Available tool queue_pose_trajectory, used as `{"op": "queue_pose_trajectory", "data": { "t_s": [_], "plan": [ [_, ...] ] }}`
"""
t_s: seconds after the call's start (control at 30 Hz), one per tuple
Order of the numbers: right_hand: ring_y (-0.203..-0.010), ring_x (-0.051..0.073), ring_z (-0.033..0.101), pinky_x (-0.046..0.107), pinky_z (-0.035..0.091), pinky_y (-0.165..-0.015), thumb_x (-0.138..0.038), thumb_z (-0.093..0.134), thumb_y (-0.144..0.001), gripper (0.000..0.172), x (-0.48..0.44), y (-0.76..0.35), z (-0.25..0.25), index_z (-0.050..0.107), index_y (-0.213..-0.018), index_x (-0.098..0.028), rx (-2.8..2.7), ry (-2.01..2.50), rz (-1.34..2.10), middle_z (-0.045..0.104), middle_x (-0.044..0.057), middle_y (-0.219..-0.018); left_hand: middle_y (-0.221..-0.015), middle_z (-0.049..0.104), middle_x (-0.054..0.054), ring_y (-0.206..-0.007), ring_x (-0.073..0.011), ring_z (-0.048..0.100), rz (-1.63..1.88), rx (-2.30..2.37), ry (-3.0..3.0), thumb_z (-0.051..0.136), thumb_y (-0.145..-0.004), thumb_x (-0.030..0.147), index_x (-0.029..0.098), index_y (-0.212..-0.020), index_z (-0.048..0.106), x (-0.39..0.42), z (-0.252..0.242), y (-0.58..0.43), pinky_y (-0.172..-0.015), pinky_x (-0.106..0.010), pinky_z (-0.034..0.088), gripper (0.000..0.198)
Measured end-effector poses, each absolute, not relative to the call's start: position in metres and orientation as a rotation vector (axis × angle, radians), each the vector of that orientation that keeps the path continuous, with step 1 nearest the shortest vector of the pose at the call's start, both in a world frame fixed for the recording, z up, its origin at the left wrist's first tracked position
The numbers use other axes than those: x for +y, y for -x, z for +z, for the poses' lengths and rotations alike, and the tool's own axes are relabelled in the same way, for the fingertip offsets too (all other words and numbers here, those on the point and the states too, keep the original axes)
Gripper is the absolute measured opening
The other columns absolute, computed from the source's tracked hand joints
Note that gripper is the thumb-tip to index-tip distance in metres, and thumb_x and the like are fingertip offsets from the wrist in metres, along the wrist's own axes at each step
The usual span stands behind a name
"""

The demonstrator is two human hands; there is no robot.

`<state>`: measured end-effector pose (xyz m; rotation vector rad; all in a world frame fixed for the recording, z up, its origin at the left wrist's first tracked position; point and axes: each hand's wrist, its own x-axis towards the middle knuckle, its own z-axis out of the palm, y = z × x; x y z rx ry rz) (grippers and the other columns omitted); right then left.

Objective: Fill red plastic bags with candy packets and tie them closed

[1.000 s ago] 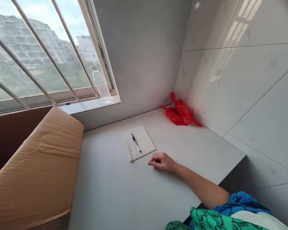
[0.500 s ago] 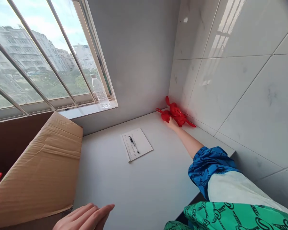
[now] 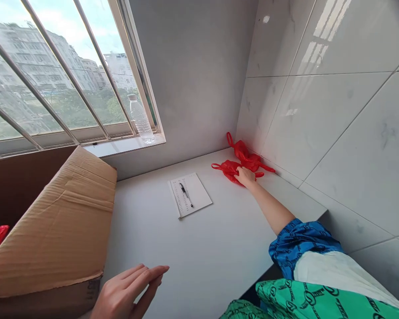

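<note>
- The person's right hand (image 3: 245, 176) is reaching far out across the counter (image 3: 202, 261), with its fingers curling into a crumpled red plastic bag (image 3: 228, 168) and gripping it.
- That bag is lying on the counter under and just left of the right hand, with one handle loop trailing out to the left.
- A second red bag (image 3: 249, 158) is sitting just beyond the right hand, in the corner against the tiled wall (image 3: 335, 115), and it is touching the gripped one.
- The left hand (image 3: 129, 290) is hovering low over the near edge of the counter, released, with palm down and fingers stretched out together, holding nothing.
- A cardboard box (image 3: 53, 230) is standing just left of the left hand.
- Between the two hands, nearer the right one, a sheet of paper (image 3: 196, 197) is lying flat with a pen (image 3: 185, 195) resting on it.
- A clear bottle (image 3: 140, 118) is standing on the windowsill (image 3: 126, 146), well beyond both hands.
</note>
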<state>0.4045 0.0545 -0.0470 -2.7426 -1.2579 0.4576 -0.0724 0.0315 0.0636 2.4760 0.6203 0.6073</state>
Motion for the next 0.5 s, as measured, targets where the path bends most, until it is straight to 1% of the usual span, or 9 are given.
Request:
{"op": "queue_pose_trajectory", "data": {
  "t_s": [0.07,0.17,0.27,0.33,0.4,0.5],
  "plan": [
    [-0.108,0.026,0.061,0.034,0.047,-0.083,-0.022,0.053,-0.093,0.023,0.052,-0.399,-0.036,0.063,-0.114,-0.018,-1.309,2.647,0.461,0.066,0.012,-0.118,-0.067,0.069,0.003,-0.055,-0.0140,0.066,0.600,0.625,-2.468,0.056,-0.090,0.019,0.032,-0.108,0.066,0.031,0.066,0.070,-0.053,-0.021,0.054,0.025],
    [-0.101,0.020,0.062,0.029,0.048,-0.079,-0.018,0.047,-0.094,0.027,0.046,-0.387,-0.010,0.063,-0.115,-0.021,-1.416,2.462,0.474,0.066,0.007,-0.118,-0.070,0.070,0.004,-0.059,-0.0129,0.067,0.577,0.677,-2.413,0.054,-0.092,0.020,0.032,-0.109,0.065,0.033,0.068,0.074,-0.056,-0.020,0.054,0.024],
    [-0.096,0.015,0.063,0.025,0.049,-0.081,-0.016,0.045,-0.093,0.029,0.041,-0.360,0.021,0.065,-0.113,-0.024,-1.578,2.172,0.543,0.067,0.003,-0.116,-0.073,0.070,0.005,-0.064,-0.0127,0.069,0.605,0.810,-2.312,0.054,-0.094,0.022,0.032,-0.107,0.066,0.038,0.072,0.073,-0.060,-0.020,0.054,0.021],
    [-0.096,0.015,0.063,0.026,0.049,-0.084,-0.015,0.047,-0.092,0.029,0.039,-0.333,0.037,0.067,-0.110,-0.024,-1.698,1.860,0.610,0.069,0.001,-0.110,-0.075,0.071,0.004,-0.068,-0.0129,0.069,0.666,0.941,-2.192,0.055,-0.095,0.024,0.030,-0.105,0.067,0.043,0.075,0.064,-0.065,-0.021,0.055,0.017],
    [-0.099,0.016,0.063,0.028,0.049,-0.086,-0.014,0.047,-0.093,0.029,0.035,-0.300,0.044,0.067,-0.111,-0.024,-1.796,1.611,0.663,0.069,0.002,-0.108,-0.081,0.072,0.002,-0.075,-0.0140,0.070,0.739,1.059,-2.040,0.054,-0.096,0.027,0.028,-0.103,0.067,0.048,0.074,0.049,-0.070,-0.024,0.055,0.015],
    [-0.104,0.019,0.062,0.031,0.048,-0.087,-0.016,0.048,-0.095,0.027,0.026,-0.255,0.036,0.065,-0.115,-0.025,-1.979,1.450,0.601,0.067,0.004,-0.115,-0.101,0.071,-0.003,-0.092,-0.0176,0.069,0.754,1.147,-1.933,0.052,-0.097,0.032,0.024,-0.107,0.066,0.055,0.058,0.026,-0.075,-0.027,0.056,0.018]
  ]
}}
